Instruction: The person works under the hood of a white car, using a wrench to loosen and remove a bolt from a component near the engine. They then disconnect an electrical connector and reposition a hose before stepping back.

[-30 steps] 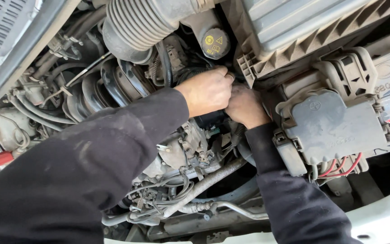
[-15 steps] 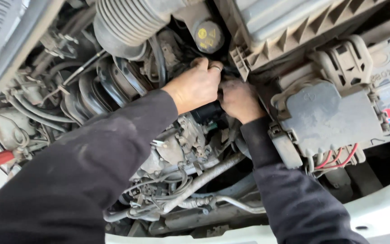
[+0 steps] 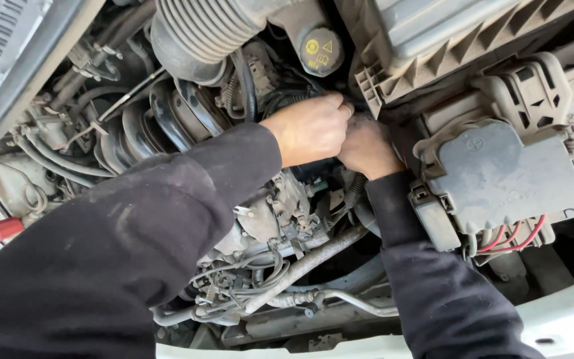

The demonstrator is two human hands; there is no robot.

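Observation:
Both my hands reach deep into a car's engine bay, side by side. My left hand (image 3: 308, 127) is curled with its fingertips tucked into a dark gap under the grey air filter housing (image 3: 433, 40). My right hand (image 3: 367, 147) presses against it, fingers closed and hidden in the same gap. What either hand grips is hidden. Both arms wear black sleeves. A round cap with a yellow warning label (image 3: 319, 50) sits just above the hands.
A ribbed black intake hose (image 3: 200, 33) runs at the top left. A grey fuse box cover (image 3: 499, 176) with red wires (image 3: 513, 236) lies to the right. Metal engine parts, hoses and pipes (image 3: 287, 266) fill the space below the hands. A red cap (image 3: 4, 228) is at far left.
Both hands have pushed slightly up and deeper toward the gap under the air filter housing; the view has shifted a little.

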